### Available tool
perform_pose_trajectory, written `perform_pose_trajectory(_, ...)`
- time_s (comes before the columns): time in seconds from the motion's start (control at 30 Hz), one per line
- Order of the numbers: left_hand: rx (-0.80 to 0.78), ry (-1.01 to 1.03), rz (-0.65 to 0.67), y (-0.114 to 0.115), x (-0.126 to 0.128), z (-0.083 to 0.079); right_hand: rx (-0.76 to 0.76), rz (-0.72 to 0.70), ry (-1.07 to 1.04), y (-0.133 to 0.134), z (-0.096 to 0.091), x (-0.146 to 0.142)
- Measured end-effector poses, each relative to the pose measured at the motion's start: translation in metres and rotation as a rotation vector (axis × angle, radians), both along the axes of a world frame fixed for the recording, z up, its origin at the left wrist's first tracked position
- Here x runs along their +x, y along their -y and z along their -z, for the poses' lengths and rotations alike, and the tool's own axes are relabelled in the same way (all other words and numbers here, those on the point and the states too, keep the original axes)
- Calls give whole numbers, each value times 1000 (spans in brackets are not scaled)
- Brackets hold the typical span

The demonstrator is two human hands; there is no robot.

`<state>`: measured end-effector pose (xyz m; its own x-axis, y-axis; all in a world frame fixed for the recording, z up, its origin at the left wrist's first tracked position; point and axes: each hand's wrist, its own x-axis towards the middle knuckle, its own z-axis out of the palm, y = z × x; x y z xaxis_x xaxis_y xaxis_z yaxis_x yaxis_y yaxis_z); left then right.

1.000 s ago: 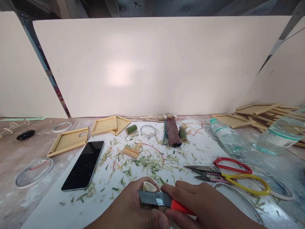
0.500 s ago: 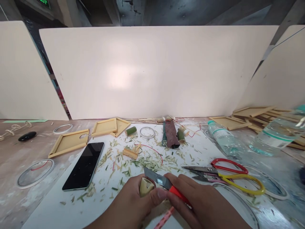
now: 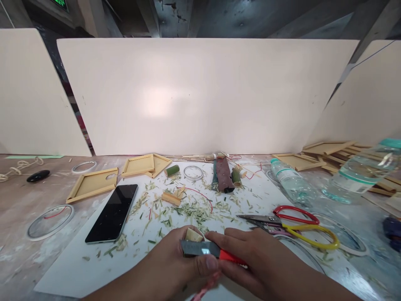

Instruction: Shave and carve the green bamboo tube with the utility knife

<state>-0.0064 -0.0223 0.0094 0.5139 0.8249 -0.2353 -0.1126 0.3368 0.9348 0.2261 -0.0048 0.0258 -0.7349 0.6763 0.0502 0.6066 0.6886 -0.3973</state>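
Note:
At the bottom centre, my left hand [image 3: 178,261] is closed around a short piece of bamboo [image 3: 193,235], whose pale end shows above the fingers. My right hand [image 3: 247,255] grips a utility knife [image 3: 203,249] by its red handle. Its grey blade lies across the bamboo, and my left thumb is beside it. A pink patterned strip [image 3: 205,288] hangs below my hands, blurred. Green and pale shavings [image 3: 197,211] are scattered over the white board [image 3: 72,271] beyond them.
A black phone [image 3: 112,213] lies left. Scissors [image 3: 288,225] with red and yellow handles lie right, near plastic bottles [image 3: 291,179]. Further back are wooden frames [image 3: 94,185], a green bamboo piece [image 3: 172,170], a brown roll [image 3: 224,175] and a clear ring [image 3: 193,172]. A white panel [image 3: 203,100] stands behind.
The knife blade has swung down and left, from pointing up beside the bamboo to lying across it. The bamboo has tilted in my left hand. The view has shifted slightly.

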Motion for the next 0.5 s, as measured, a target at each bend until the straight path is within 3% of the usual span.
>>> perform_pose_trajectory(0.13, 72, -408, -174, 6, 4, -5, 96, 85, 31, 1, 5, -1)
perform_pose_trajectory(0.2, 83, -478, -217, 7, 6, -5, 84, 142, 17, 0, 6, -2)
perform_pose_trajectory(0.3, 118, -235, -86, 4, 7, -2, 57, 184, -23, -3, 3, -2)
perform_pose_trajectory(0.37, 33, -67, 6, 1, 4, 1, 43, 170, -37, -5, 0, -1)
perform_pose_trajectory(0.5, 21, 22, 122, -3, -2, 3, 35, 95, -21, -8, -6, 1)
